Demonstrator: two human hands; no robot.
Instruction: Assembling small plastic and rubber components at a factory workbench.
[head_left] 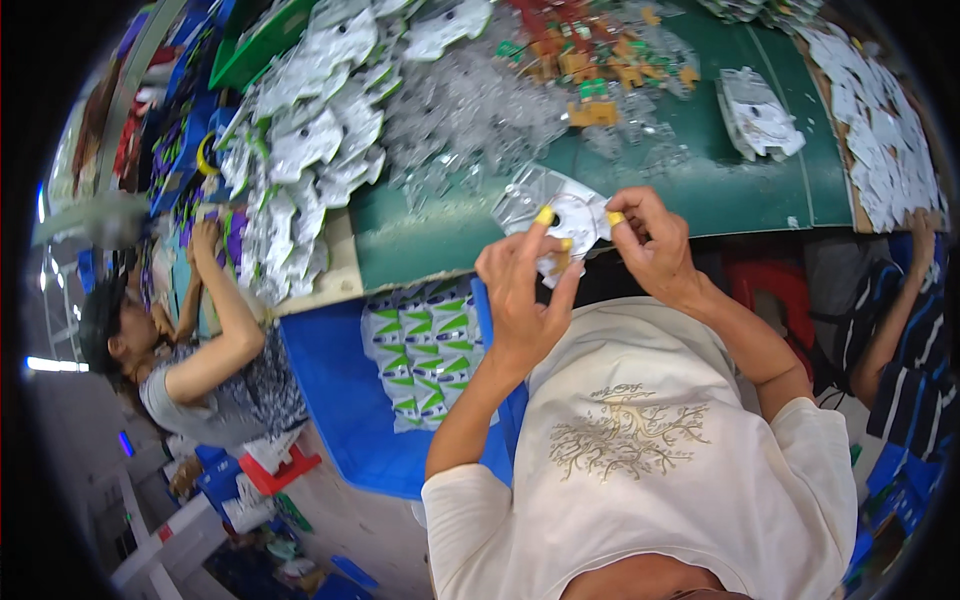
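Note:
A white plastic housing (576, 217) with a clear, greyish end is held over the near edge of the green table. My left hand (525, 295) grips its near left side, with yellow finger covers on the fingertips. At its right edge my right hand (655, 245) is closed in a pinch, also wearing a yellow cover. A thin dark line, perhaps a wire, curves across the housing between both hands. Whether the right fingertips also hold something small cannot be seen. Beyond the hands lies a heap of clear plastic pieces (470, 110).
White housings (305, 145) are heaped at the left; another housing (758, 115) lies at the right. Orange and green parts with red wires (595, 70) sit at the back. A blue bin (330, 400) holds packed green-and-white items. One person (210, 350) works at left, another (900, 340) at right.

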